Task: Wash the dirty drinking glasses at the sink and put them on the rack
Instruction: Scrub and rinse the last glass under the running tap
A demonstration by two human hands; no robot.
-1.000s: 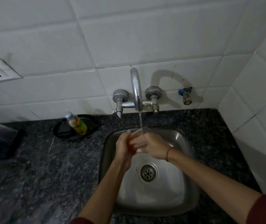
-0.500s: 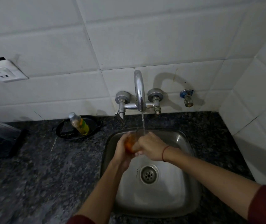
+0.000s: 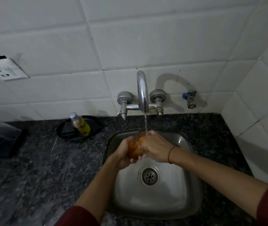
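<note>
**Glass gripped by both hands under the running tap**

The drinking glass (image 3: 135, 148) was over the back half of the sink (image 3: 190, 198), close to its back edge and clear of the basin floor. The left hand (image 3: 122, 153) wrapped it from the left and underneath, fingers curled round its wall. The right hand (image 3: 156, 148) closed on it from the right, with an orange scrubber (image 3: 140, 140) pressed at the glass. Whether that pad lay inside or outside the wall could not be told.

The glass's long axis ran from the person toward the sink's back edge, mouth tipped up to the tap (image 3: 142, 92). The water stream (image 3: 145, 123) fell at the rim, just beside the right hand's knuckles. Both hands were equally near. I judged the left to be the holding hand and the right the scrubbing one, so any turn of the glass would come from the left.

A bottle (image 3: 80, 125) of yellow liquid stood in a black dish (image 3: 95, 127) at the countertop's (image 3: 32, 176) back edge. Its yellow-green label bore no writing that could be read, and no brand showed on the tap or the wall socket (image 3: 6, 72). No rack could be made out with certainty
</note>
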